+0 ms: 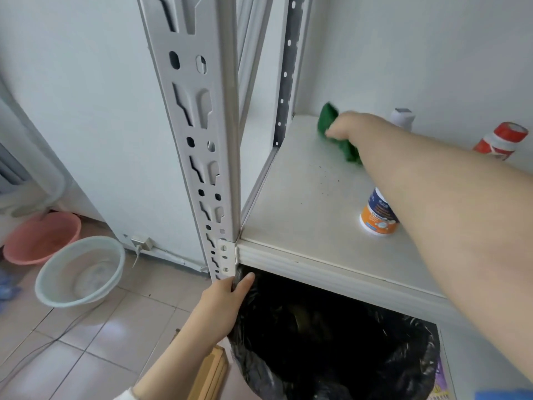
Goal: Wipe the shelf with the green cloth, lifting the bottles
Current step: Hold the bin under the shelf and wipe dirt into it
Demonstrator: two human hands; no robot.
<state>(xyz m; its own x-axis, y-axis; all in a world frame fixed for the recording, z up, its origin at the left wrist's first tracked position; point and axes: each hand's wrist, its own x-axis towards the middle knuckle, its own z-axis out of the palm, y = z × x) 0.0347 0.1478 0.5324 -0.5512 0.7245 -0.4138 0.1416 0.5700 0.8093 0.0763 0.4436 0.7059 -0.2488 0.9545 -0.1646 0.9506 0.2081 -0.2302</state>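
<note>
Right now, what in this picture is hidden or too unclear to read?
Head view:
- Orange-and-white bottle: top hidden by the right forearm.
- White bottle: base behind that forearm.
- Green cloth: middle covered by the right hand.
- Red bottle: label blurred.
- Left hand: fingers behind the shelf post.
- Black bin bag: contents too dark.

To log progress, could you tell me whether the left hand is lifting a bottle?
No, the left hand grips the perforated grey metal shelf post, not a bottle.
</note>
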